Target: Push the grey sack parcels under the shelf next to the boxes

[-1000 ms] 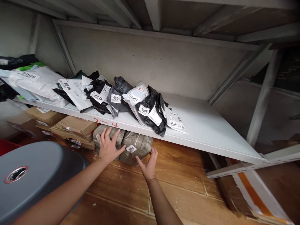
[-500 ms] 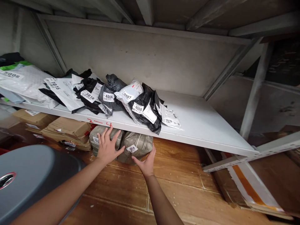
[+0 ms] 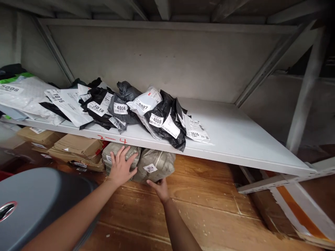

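Two bulky parcels in greyish-brown woven wrapping sit side by side on the floor under the shelf edge. My left hand [image 3: 122, 166] lies with spread fingers over the left parcel [image 3: 136, 150], its fingertips near the shelf's front edge. The right parcel [image 3: 162, 162] bears a white label reading 4014. At the lower front of that parcel is my right hand [image 3: 160, 191], open, thumb stretched out to the left. Its fingers reach up against the parcel's underside and are partly hidden. Neither parcel is off the floor as far as I can see.
Above, a white shelf [image 3: 235, 139] carries several labelled bags, among them a black bag [image 3: 167, 122] marked 4008. Stacked brown cardboard packets [image 3: 78, 146] lie left of the parcels. A grey rounded lid [image 3: 34, 195] fills the lower left. Cardboard boxes [image 3: 285, 209] stand lower right.
My right hand has slid down from the right parcel's side to its lower front edge. My left hand stays spread on the left parcel. The view has shifted slightly.
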Demonstrator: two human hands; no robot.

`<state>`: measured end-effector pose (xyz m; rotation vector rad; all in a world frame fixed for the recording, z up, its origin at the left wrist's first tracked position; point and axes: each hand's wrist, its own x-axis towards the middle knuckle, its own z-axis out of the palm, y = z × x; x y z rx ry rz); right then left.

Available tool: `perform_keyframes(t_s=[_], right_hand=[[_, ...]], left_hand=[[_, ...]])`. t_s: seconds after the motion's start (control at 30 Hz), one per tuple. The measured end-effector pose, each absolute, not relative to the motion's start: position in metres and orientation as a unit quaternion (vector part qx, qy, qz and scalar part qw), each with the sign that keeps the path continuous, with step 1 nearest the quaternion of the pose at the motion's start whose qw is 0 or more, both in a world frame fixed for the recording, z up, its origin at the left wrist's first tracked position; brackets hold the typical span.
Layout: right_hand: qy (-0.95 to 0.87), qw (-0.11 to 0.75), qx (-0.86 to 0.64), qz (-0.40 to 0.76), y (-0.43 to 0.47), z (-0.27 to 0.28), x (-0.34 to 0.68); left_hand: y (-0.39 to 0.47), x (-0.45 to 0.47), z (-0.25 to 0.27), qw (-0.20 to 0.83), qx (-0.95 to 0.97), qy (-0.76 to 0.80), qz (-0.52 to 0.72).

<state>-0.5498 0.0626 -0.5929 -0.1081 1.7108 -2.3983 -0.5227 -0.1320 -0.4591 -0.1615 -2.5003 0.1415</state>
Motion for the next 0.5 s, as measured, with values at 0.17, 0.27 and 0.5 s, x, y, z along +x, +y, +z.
perform_keyframes(t_s=[0.17,0.27,0.5], right_hand=[[0.6,0.099,-0.059,-0.792,0.051,-0.584,-0.543],[0.6,0.124,-0.082,-0.786,0.061,-0.586,-0.544],[0.581,-0.034,-0.112,-0.805,0.096,-0.597,-0.56]], left_hand=[[-0.142,-0.522,-0.453,0.332,-0.124,-0.934,0.045],[-0.123,-0.526,-0.447,0.333,-0.222,-0.916,0.028],[-0.095,-0.536,-0.443,0.316,-0.273,-0.908,0.04]])
